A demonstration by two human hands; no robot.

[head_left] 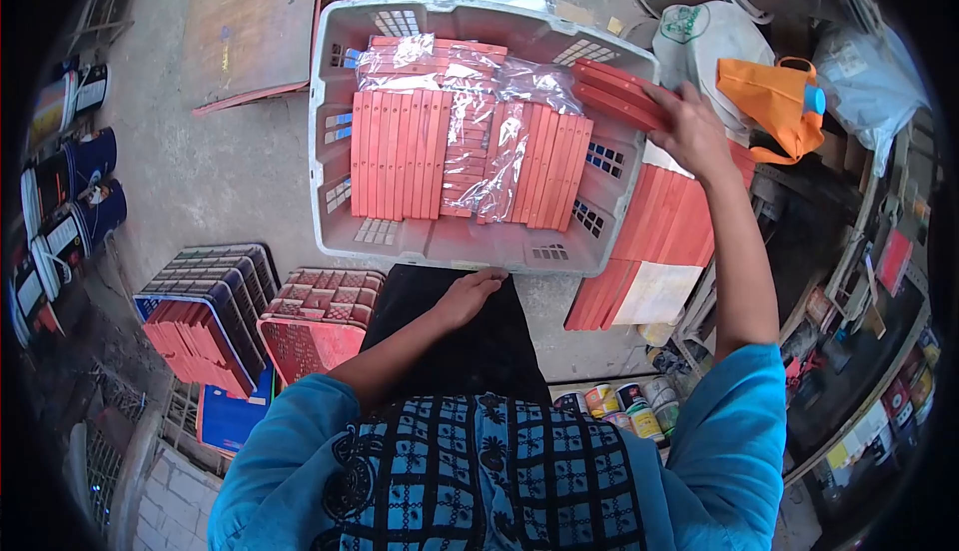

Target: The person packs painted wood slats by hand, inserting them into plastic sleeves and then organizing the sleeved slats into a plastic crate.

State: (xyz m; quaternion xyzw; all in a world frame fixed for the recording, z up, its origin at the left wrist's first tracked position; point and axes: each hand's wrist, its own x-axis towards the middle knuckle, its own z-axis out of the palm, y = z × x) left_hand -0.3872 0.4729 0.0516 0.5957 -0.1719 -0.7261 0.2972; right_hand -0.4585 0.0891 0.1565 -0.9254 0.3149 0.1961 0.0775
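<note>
A grey plastic crate (475,241) holds rows of red-painted wooden slats (400,156), some wrapped in clear plastic film (539,81). At the crate's upper right corner, my right hand (689,131) grips a few red slats (614,91) by their right end. Their far end reaches over the inside of the crate. My left hand (470,299) is just below the crate's near edge, in front of my dark trousers. Its fingers point right, loosely extended, and nothing shows in them.
Stacked red boards (664,216) lie right of the crate, with an orange bag (774,101) and a white sack (709,36) beyond. A blue crate (215,301) with red pieces and a red basket (320,316) stand lower left. Paint cans (639,411) are near my right elbow.
</note>
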